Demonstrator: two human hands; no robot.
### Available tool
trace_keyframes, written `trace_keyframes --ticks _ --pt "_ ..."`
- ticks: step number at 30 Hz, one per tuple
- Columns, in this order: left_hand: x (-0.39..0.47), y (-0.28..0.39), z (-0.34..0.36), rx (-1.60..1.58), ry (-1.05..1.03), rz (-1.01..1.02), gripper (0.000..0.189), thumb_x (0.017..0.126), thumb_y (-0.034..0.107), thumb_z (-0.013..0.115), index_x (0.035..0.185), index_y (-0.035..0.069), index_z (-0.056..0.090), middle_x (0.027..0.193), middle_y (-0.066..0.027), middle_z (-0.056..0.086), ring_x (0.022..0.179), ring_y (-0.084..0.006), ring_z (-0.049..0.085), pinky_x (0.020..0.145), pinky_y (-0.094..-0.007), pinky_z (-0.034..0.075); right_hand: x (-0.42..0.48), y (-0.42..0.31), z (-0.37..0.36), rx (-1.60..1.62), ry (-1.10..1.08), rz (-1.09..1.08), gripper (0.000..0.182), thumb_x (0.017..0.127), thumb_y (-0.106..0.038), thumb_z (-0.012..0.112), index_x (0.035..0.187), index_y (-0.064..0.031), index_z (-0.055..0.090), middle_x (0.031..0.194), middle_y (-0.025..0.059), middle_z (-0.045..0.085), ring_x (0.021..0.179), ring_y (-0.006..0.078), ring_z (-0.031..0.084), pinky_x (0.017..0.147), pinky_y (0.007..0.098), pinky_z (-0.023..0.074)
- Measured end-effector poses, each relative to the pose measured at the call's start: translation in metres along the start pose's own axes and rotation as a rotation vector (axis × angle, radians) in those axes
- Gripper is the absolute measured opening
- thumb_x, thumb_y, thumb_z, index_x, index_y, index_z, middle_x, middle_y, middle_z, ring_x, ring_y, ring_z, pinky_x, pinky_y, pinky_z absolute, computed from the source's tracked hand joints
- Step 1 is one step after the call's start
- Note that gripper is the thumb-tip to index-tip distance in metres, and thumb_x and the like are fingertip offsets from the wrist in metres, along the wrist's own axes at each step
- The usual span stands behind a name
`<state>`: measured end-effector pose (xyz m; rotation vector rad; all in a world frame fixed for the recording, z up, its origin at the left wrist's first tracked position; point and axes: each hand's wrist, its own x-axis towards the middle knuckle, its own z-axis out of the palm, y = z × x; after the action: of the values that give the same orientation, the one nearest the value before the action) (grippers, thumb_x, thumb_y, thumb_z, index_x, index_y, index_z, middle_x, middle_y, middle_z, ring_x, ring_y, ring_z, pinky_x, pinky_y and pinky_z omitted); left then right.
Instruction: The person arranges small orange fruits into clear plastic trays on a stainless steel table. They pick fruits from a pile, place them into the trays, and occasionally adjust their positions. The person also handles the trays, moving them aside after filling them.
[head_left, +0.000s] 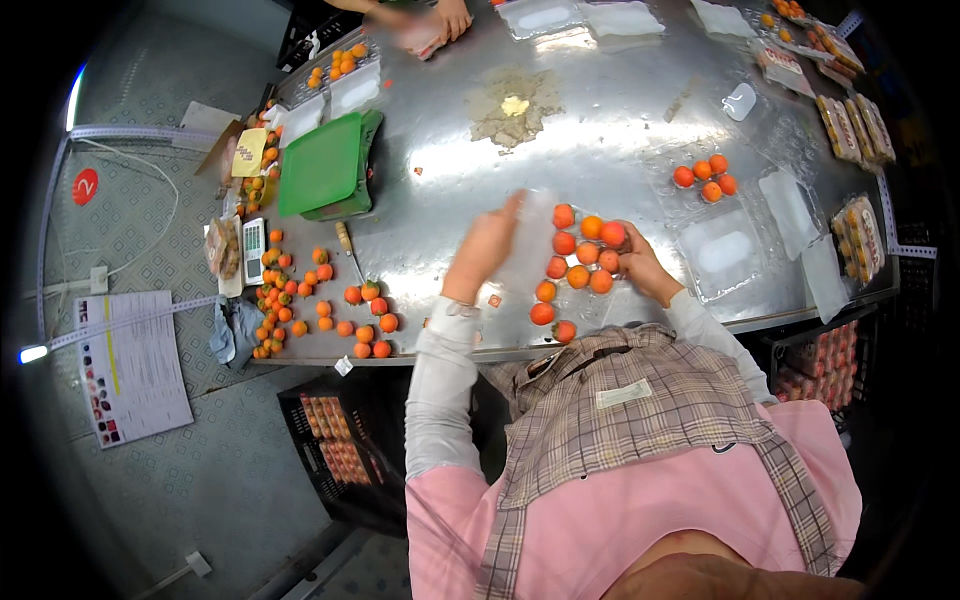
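Before me on the steel table, small round orange-red fruits (587, 253) are grouped in and around a clear plastic tray (589, 304). My left hand (484, 246) is at the left side of this group, its fingers on a blurred, translucent white sheet (527, 244). On the opposite side, my right hand (646, 264) has its fingers and thumb around the tray's right edge, against the outermost fruits. A few loose fruits (542, 313) sit near the table's front edge, close to my apron.
A green lid (322, 165) covers a box at left. Many fruits (281, 300) lie beside a knife (345, 241) and a scale (254, 251). At right are an open tray (724, 251), fruits (705, 176) and filled packs (859, 236). A co-worker's hands (450, 19) work across the table (442, 195).
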<state>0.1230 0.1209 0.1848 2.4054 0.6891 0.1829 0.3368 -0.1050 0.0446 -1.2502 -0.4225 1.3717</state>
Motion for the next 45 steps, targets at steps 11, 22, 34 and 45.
trace_keyframes --ticks 11,22,34,45 --pt "-0.041 -0.123 0.056 -0.053 0.348 -0.432 0.044 0.087 0.008 0.062 0.13 0.009 0.068 0.083 -0.0146 0.074 0.076 -0.036 0.071 0.076 -0.0457 0.056 0.004 -0.002 -0.021 -0.099 0.168 -0.052 0.073 0.077 0.008 0.055 0.147 -0.0086 0.046 0.126 0.0105 0.061 0.112 0.0244 0.062 0.083 0.0363 0.059" --pt "-0.015 -0.144 0.063 0.007 0.505 -0.546 0.032 0.084 0.01 0.063 0.114 0.007 0.076 0.082 -0.0186 0.074 0.079 -0.0379 0.072 0.076 -0.047 0.055 0.02 -0.059 -0.017 -0.169 0.197 0.229 0.049 0.095 -0.006 0.064 0.142 -0.0077 0.052 0.11 0.0037 0.066 0.093 0.0133 0.065 0.075 0.028 0.0559" --pt "-0.027 -0.109 0.07 -1.027 0.379 -0.962 0.026 0.095 0.027 0.069 0.101 0.002 0.072 0.078 -0.0041 0.068 0.057 -0.012 0.057 0.048 -0.0328 0.04 0.078 -0.071 -0.033 -0.392 0.28 -0.132 0.039 0.092 -0.005 0.061 0.13 -0.0002 0.065 0.091 0.0016 0.065 0.076 0.0102 0.059 0.068 0.0273 0.0492" --pt "-0.021 -0.019 0.052 -1.11 0.115 -0.641 0.057 0.092 0.008 0.059 0.145 -0.001 0.044 0.103 -0.0121 0.069 0.068 -0.0191 0.069 0.055 -0.0347 0.061 0.073 -0.151 0.041 -0.681 0.136 -0.278 0.035 0.093 -0.008 0.058 0.126 -0.002 0.068 0.098 0.0092 0.069 0.087 0.0183 0.067 0.08 0.0344 0.0552"
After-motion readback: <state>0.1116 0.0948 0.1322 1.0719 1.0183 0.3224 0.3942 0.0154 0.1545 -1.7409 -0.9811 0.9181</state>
